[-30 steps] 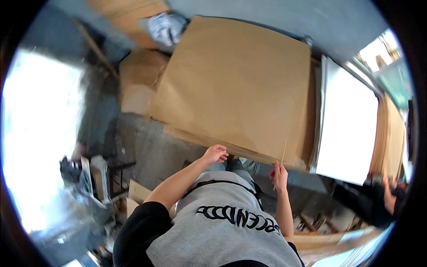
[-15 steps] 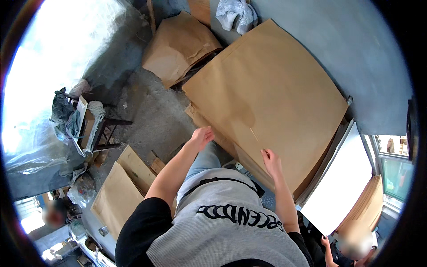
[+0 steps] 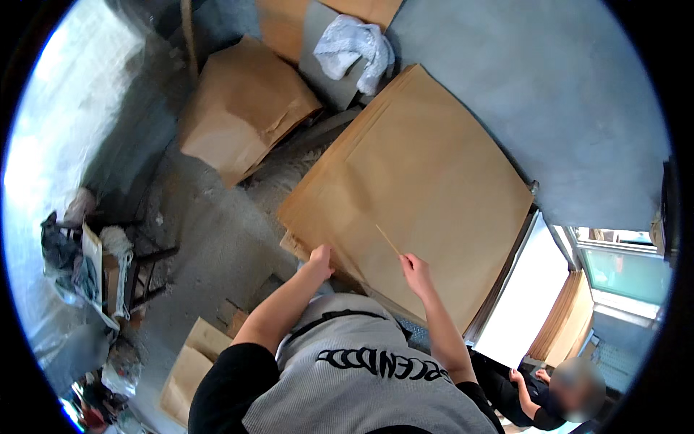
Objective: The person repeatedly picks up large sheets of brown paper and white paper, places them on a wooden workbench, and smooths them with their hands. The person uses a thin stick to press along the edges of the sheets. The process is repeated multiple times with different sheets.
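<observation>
A tall stack of large brown paper sheets [image 3: 441, 188] stands in front of me. My right hand [image 3: 414, 272] is closed on the end of a thin wooden stick [image 3: 388, 239], which points away and to the left above the top sheet. At the near left edge of the stack is my left hand [image 3: 322, 260], its fingers curled downward. What those fingers hold, if anything, is hidden.
Another person at the lower right touches a large white sheet [image 3: 524, 289] beside the stack. A brown paper-covered pile [image 3: 242, 108] and a grey towel [image 3: 354, 50] are at the back. On the left stands a cluttered stool [image 3: 130, 282]; boards [image 3: 191, 369] lean nearby.
My view has shifted, with the stack now lower and to the left. My left hand has gone from loosely extended fingers to curled ones at the stack's edge. The stick stays in my right hand.
</observation>
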The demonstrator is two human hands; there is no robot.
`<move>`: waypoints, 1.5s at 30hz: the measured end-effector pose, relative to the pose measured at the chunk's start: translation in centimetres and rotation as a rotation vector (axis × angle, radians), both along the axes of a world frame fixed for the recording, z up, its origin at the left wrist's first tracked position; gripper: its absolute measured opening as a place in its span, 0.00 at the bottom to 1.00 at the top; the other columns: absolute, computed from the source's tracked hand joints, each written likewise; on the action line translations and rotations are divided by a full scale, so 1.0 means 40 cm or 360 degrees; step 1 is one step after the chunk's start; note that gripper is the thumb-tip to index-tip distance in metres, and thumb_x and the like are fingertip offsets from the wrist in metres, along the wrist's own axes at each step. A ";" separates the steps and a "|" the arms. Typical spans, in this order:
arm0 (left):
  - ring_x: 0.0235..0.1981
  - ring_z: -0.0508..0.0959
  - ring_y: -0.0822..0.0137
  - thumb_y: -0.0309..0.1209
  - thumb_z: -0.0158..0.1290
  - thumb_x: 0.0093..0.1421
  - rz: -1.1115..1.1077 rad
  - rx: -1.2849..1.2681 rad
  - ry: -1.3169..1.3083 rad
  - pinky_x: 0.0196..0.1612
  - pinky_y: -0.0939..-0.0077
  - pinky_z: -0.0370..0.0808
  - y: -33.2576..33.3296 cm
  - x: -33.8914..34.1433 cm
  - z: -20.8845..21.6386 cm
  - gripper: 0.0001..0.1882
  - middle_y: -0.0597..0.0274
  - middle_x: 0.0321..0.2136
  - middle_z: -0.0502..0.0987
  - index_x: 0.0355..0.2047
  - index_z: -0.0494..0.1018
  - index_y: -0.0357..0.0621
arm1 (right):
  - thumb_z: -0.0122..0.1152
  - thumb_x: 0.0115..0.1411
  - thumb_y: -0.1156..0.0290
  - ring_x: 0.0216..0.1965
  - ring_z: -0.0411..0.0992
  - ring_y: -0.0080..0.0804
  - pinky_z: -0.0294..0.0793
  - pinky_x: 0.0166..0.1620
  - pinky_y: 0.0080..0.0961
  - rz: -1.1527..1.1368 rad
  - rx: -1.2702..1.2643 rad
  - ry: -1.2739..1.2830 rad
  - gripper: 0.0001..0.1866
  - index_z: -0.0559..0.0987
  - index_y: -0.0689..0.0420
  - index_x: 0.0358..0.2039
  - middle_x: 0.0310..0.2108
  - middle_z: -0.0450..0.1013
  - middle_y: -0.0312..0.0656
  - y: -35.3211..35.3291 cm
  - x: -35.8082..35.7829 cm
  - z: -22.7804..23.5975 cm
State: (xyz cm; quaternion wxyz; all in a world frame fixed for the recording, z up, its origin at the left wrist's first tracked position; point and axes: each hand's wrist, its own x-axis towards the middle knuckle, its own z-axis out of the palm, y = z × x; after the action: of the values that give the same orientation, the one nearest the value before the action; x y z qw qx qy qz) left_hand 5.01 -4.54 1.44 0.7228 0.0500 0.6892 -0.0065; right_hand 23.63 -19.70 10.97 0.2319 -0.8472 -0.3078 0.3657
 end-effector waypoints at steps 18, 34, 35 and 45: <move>0.24 0.75 0.64 0.27 0.43 0.54 -0.0520 0.0261 -0.0050 0.28 0.73 0.75 0.216 -0.448 -0.123 0.09 0.55 0.25 0.74 0.35 0.66 0.39 | 0.42 0.55 0.70 0.25 0.71 0.37 0.70 0.28 0.33 0.0328 -0.0493 -0.0782 0.16 0.74 0.39 0.41 0.20 0.70 0.43 0.471 0.221 -0.085; 0.18 0.74 0.66 0.29 0.44 0.52 -0.0815 0.0036 0.0247 0.21 0.72 0.73 0.145 -0.665 -0.184 0.07 0.57 0.20 0.74 0.32 0.67 0.42 | 0.42 0.57 0.66 0.34 0.72 0.38 0.70 0.36 0.36 0.0182 -0.0521 -0.0436 0.14 0.75 0.40 0.41 0.33 0.72 0.42 0.524 0.241 -0.040; 0.17 0.74 0.65 0.29 0.45 0.52 -0.0797 -0.0005 0.0303 0.21 0.72 0.73 0.126 -0.693 -0.208 0.08 0.57 0.20 0.74 0.33 0.67 0.42 | 0.42 0.57 0.66 0.34 0.72 0.38 0.70 0.36 0.35 0.0429 -0.0650 -0.0652 0.14 0.75 0.40 0.41 0.33 0.73 0.41 0.542 0.248 -0.016; 0.20 0.76 0.63 0.30 0.45 0.53 -0.0822 0.0212 0.0105 0.22 0.70 0.74 0.190 -0.581 -0.142 0.10 0.56 0.21 0.74 0.35 0.67 0.41 | 0.41 0.56 0.74 0.30 0.72 0.39 0.70 0.32 0.35 0.0413 -0.0043 -0.0805 0.20 0.72 0.34 0.44 0.30 0.73 0.44 0.546 0.206 -0.167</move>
State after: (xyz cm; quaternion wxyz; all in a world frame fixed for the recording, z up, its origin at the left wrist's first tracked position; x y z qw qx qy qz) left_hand -18.22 3.04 -4.23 0.6695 0.2716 0.6756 -0.1469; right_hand 31.86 2.16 4.30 0.0876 -0.8681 -0.4568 0.1734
